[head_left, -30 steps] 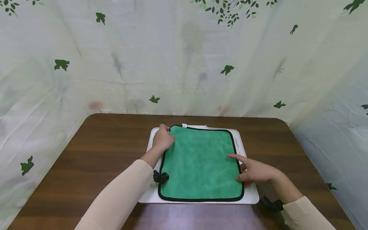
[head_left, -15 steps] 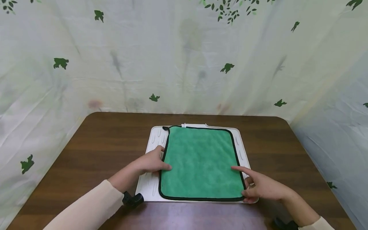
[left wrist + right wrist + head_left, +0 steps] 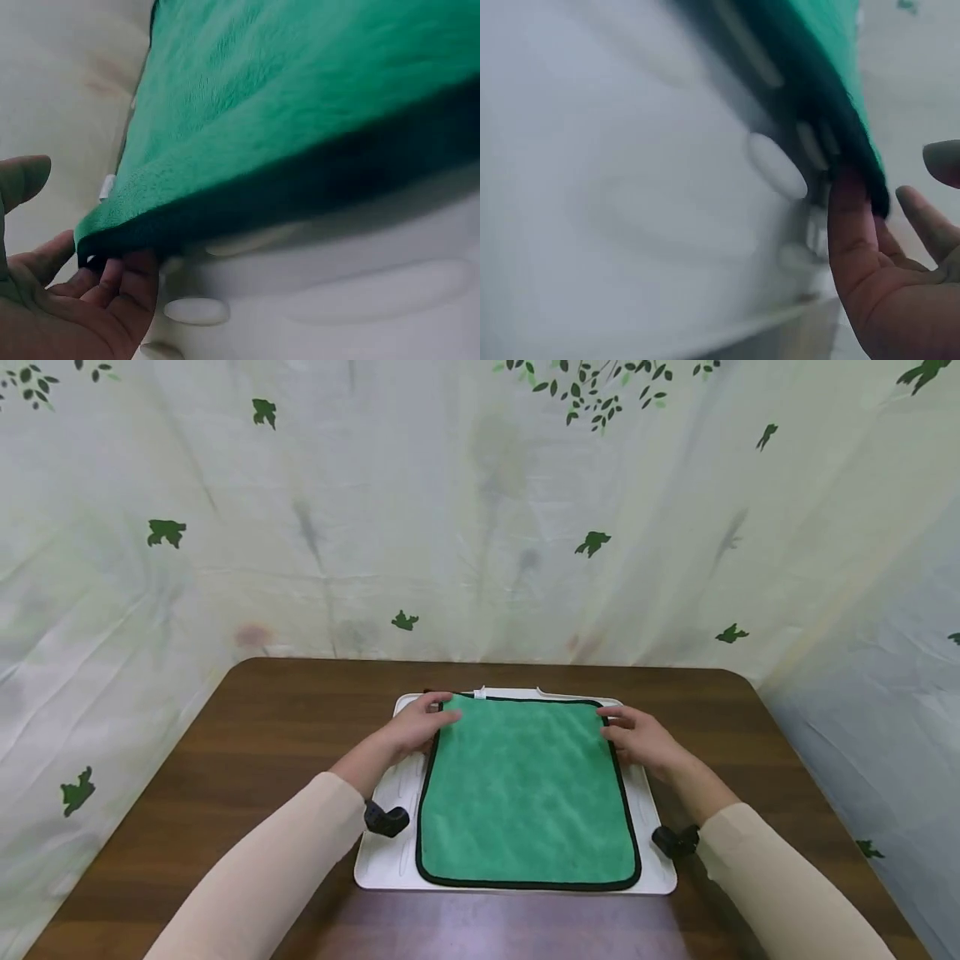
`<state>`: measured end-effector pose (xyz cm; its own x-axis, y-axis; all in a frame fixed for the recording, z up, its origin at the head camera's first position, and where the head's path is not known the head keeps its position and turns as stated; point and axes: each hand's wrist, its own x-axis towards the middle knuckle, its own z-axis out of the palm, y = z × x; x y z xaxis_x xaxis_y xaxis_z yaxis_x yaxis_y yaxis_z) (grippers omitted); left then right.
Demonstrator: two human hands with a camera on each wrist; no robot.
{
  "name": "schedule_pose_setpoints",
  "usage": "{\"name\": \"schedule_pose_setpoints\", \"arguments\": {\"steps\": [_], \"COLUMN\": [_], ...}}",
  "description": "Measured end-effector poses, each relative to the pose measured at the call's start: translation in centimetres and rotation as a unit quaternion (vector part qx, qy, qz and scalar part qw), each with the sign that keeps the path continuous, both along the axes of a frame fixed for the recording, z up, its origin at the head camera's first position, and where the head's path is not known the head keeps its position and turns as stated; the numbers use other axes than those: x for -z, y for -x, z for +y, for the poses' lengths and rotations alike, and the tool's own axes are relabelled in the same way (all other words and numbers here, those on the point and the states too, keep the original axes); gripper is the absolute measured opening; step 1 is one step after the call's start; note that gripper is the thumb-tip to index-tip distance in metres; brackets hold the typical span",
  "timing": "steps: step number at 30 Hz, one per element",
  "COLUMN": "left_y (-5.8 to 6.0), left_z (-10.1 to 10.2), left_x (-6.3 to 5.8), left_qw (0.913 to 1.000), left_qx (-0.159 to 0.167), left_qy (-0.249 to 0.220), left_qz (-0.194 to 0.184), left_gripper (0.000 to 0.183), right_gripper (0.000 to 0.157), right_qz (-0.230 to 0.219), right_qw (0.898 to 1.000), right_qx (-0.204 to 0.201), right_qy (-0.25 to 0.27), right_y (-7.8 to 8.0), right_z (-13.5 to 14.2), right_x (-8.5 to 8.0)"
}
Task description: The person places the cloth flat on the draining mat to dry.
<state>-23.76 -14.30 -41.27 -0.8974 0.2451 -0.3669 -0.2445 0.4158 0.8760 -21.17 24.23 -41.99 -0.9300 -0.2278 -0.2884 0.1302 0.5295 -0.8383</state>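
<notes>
A green towel (image 3: 525,793) with a black border lies flat over a white ribbed board (image 3: 390,852) on the table. At its far left corner is my left hand (image 3: 412,722); in the left wrist view its fingers (image 3: 127,289) reach under the black edge, and its thumb stands apart from the cloth. At the far right corner my right hand (image 3: 641,739) has its fingers (image 3: 851,232) under the border, the thumb also apart in the right wrist view. The towel's far edge is slightly lifted at both corners.
The brown wooden table (image 3: 285,760) extends on both sides of the board. Behind it hangs a pale curtain (image 3: 465,527) with leaf prints. A white tag (image 3: 480,692) shows at the towel's far edge. Each wrist wears a black camera.
The left hand has gone from the far left corner down the left edge and back up. My right hand has moved from the lower right edge up to the far right corner.
</notes>
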Motion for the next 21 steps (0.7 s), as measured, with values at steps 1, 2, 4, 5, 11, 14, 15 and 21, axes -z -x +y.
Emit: {"name": "schedule_pose_setpoints", "arguments": {"steps": [1, 2, 4, 5, 11, 14, 15, 21], "left_y": [0.3, 0.6, 0.6, 0.5, -2.9, -6.1, -7.2, -11.9], "left_z": [0.1, 0.2, 0.3, 0.2, -1.3, -2.3, -2.6, -3.4], "left_x": [0.1, 0.2, 0.4, 0.3, -0.8, -1.3, -1.4, -1.4], "left_qw": [0.9999, 0.9996, 0.999, 0.9987, 0.998, 0.994, 0.9921, 0.9817], "left_qx": [0.001, -0.002, -0.005, -0.005, 0.052, 0.107, 0.123, 0.17], "left_qy": [0.007, 0.018, 0.028, 0.031, 0.03, 0.026, 0.018, -0.041], "left_qz": [0.011, 0.021, 0.034, 0.039, 0.021, -0.002, -0.016, -0.074], "left_gripper": [0.065, 0.063, 0.062, 0.063, 0.073, 0.078, 0.08, 0.092], "right_gripper": [0.052, 0.05, 0.049, 0.049, 0.056, 0.063, 0.066, 0.078], "right_qz": [0.003, 0.011, 0.029, 0.038, 0.021, -0.008, -0.021, -0.073], "right_qw": [1.0, 1.0, 0.999, 0.998, 0.999, 0.999, 0.998, 0.983], "right_qx": [0.008, 0.017, 0.032, 0.036, 0.018, -0.038, -0.06, -0.16], "right_qy": [-0.007, -0.015, -0.027, -0.031, -0.015, -0.004, 0.004, 0.056], "right_y": [0.6, 1.0, 1.4, 1.4, -1.2, -4.2, -5.3, -10.7], "right_z": [-0.4, -0.6, -0.9, -0.9, -0.1, 0.5, 0.7, 2.1], "right_x": [0.1, 0.2, 0.3, 0.2, -0.7, -0.9, -0.9, -0.4]}}
